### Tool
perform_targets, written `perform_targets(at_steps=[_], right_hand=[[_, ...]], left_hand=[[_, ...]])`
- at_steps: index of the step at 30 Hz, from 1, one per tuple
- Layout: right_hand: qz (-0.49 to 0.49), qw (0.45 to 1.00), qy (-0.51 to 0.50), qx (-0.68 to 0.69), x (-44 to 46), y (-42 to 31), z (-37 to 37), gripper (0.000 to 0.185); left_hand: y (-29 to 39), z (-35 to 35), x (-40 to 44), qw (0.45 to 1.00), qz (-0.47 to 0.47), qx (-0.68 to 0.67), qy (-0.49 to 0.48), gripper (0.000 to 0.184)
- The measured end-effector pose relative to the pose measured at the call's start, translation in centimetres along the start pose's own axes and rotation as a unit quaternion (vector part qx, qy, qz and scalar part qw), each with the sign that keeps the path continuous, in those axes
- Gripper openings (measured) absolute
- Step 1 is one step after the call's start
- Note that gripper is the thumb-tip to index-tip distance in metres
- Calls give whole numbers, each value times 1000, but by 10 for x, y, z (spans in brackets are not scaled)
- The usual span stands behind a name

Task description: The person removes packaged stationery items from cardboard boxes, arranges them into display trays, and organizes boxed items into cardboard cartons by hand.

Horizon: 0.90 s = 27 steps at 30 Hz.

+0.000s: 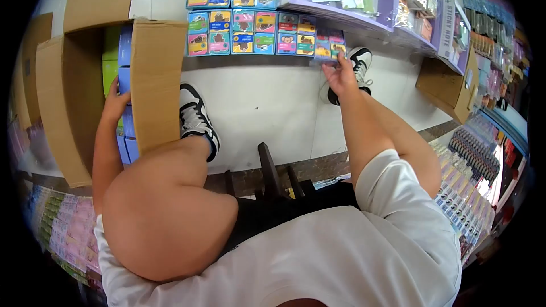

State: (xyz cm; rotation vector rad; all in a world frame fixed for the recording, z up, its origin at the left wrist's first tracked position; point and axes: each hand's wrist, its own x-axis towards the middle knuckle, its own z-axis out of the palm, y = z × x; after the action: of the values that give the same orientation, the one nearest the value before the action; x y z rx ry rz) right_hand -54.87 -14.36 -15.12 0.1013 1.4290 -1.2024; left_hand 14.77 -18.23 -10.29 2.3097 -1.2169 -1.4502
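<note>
My right hand [342, 78] is at the front row of small cartoon-print boxes, its fingers closed on the near edge of a clear-wrapped pack of small boxes [329, 46] at the row's right end. Beside it, wrapped packs of the same kind [252, 33] lie in two rows on the white floor. My left hand [117, 104] reaches into an open cardboard carton [157, 82], its fingers around the side of a blue box [124, 79]. The carton's flap hides part of that hand. More blue boxes [130, 126] and a green one [110, 74] fill the carton.
Purple display trays [392, 0] of wrapped stationery stand at the back right, one marked "STICKY NOTE". A smaller cardboard box [446, 86] is below them. Hanging goods [478, 153] line the right side. My shoes [196, 116] and dark stool legs [270, 170] are on the floor.
</note>
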Motion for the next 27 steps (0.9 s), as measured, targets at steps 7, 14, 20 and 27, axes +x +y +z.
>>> perform_targets(at_steps=[7, 14, 20, 27], right_hand=[[27, 993, 24, -113, 61, -4, 12, 58], [-34, 928, 159, -336, 13, 11, 46, 78], [-225, 840, 244, -430, 25, 39, -17, 63], [-300, 874, 9, -382, -103, 66, 139, 28]], left_hand=[[-11, -4, 29, 999, 5, -34, -39, 106], [10, -12, 11, 992, -72, -73, -80, 101], [3, -13, 4, 979, -66, -185, -55, 96], [74, -37, -91, 953, 106, 209, 194, 72]])
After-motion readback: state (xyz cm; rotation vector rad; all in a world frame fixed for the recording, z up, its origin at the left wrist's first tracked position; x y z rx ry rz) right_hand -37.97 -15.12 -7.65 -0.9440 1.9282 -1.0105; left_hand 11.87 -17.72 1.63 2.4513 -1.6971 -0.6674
